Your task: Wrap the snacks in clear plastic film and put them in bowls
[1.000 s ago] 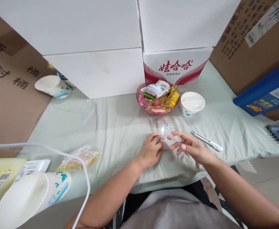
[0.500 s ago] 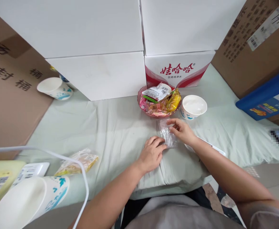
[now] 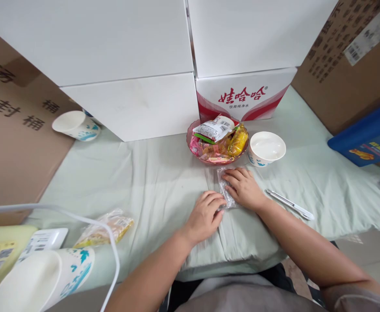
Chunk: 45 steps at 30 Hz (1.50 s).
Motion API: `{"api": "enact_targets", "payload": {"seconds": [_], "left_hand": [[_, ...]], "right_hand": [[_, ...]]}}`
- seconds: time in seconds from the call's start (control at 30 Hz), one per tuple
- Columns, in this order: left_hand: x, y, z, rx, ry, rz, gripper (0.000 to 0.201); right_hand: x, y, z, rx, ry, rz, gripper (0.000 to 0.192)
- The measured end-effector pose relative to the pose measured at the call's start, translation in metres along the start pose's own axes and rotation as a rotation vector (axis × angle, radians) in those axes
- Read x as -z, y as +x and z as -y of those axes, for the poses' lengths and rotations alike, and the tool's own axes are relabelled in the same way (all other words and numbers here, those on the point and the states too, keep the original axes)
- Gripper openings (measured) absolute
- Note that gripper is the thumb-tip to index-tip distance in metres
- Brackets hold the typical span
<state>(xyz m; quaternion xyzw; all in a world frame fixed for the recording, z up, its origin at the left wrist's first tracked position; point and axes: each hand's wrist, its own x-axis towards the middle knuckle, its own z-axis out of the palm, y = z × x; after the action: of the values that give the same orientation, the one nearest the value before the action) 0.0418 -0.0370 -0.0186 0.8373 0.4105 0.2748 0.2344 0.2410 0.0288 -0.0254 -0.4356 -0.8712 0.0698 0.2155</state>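
Clear plastic is what you have under both hands: a small transparent bag [image 3: 224, 190] lies flat on the pale green cloth [image 3: 151, 173] that covers the surface, just in front of the pink bowl [image 3: 190, 138] heaped with wrapped snacks. Your right hand [image 3: 244, 188] rests palm-down on the bag, fingers spread and loosely flat, pressing rather than gripping. Your left hand [image 3: 206, 216] sits just beside it, fingers curled a little, their tips touching the bag's near corner. To the right of the bowl stands a white paper cup [image 3: 266, 148], and a slim utility knife [image 3: 290, 204] lies on the cloth near your right forearm. Well off to the left lie another snack packet [image 3: 107, 225] and a tipped paper cup [image 3: 37, 277].
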Motion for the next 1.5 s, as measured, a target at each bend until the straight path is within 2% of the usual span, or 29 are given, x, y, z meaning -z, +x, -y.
{"api": "enact_targets", "payload": {"seconds": [0.17, 0.23, 0.3, 0.4, 0.47, 0.53, 0.57, 0.63, 0.67, 0.73, 0.77, 0.83, 0.9, 0.97, 1.07, 1.13, 1.23, 1.37, 1.5], "left_hand": [[0.000, 0.000, -0.001, 0.011, 0.058, 0.025, 0.019], [0.001, 0.000, -0.001, 0.003, 0.058, 0.019, 0.016], [0.002, 0.001, 0.000, -0.010, 0.033, 0.012, 0.011], [0.005, 0.002, 0.001, -0.007, -0.043, -0.039, 0.011], [0.007, 0.003, 0.002, 0.024, -0.109, -0.110, 0.012], [0.008, 0.003, 0.003, 0.073, -0.174, -0.166, 0.012], [0.009, 0.002, 0.004, 0.107, -0.207, -0.184, 0.011], [0.010, 0.001, 0.005, 0.205, -0.300, -0.230, 0.012], [0.010, 0.001, 0.006, 0.278, -0.378, -0.260, 0.015], [0.012, 0.000, 0.005, 0.466, -0.634, -0.294, 0.027], [0.013, 0.000, 0.005, 0.566, -0.809, -0.268, 0.036], [0.016, 0.002, 0.003, 0.719, -1.171, -0.135, 0.052], [0.019, 0.004, 0.002, 0.790, -1.408, -0.017, 0.058], [0.020, 0.007, 0.001, 0.830, -1.457, -0.056, 0.050], [0.020, 0.011, 0.001, 0.878, -1.350, -0.251, 0.046], [0.020, 0.011, 0.002, 0.885, -1.277, -0.299, 0.050], [0.015, 0.008, 0.003, 0.859, -1.213, -0.251, 0.048], [0.008, 0.002, 0.003, 0.789, -1.155, -0.212, 0.039], [0.006, -0.001, 0.002, 0.773, -1.199, -0.201, 0.038]], "right_hand": [[0.004, 0.000, -0.006, -0.054, 0.045, -0.124, 0.027], [0.008, 0.000, -0.007, -0.022, 0.082, -0.179, 0.024], [0.013, 0.000, -0.006, 0.065, 0.148, -0.182, 0.022], [0.021, -0.001, -0.001, 0.223, 0.287, -0.015, 0.026], [0.024, -0.002, 0.003, 0.277, 0.338, 0.135, 0.043], [0.024, -0.003, 0.006, 0.281, 0.315, 0.227, 0.063], [0.023, -0.004, 0.007, 0.268, 0.283, 0.239, 0.063], [0.020, -0.005, 0.007, 0.240, 0.231, 0.215, 0.046], [0.019, -0.006, 0.008, 0.230, 0.223, 0.181, 0.037], [0.019, -0.007, 0.009, 0.229, 0.251, 0.076, 0.035], [0.019, -0.008, 0.010, 0.246, 0.282, 0.021, 0.037], [0.022, -0.009, 0.015, 0.318, 0.339, -0.054, 0.039], [0.025, -0.011, 0.023, 0.436, 0.370, -0.035, 0.040], [0.027, -0.011, 0.031, 0.539, 0.383, 0.021, 0.039], [0.026, -0.012, 0.040, 0.610, 0.449, 0.057, 0.036], [0.023, -0.013, 0.041, 0.590, 0.548, 0.063, 0.033], [0.017, -0.014, 0.039, 0.423, 0.672, 0.031, 0.028], [0.010, -0.016, 0.036, 0.167, 0.578, -0.076, 0.018], [0.006, -0.016, 0.037, 0.020, 0.512, -0.120, 0.015]]}}
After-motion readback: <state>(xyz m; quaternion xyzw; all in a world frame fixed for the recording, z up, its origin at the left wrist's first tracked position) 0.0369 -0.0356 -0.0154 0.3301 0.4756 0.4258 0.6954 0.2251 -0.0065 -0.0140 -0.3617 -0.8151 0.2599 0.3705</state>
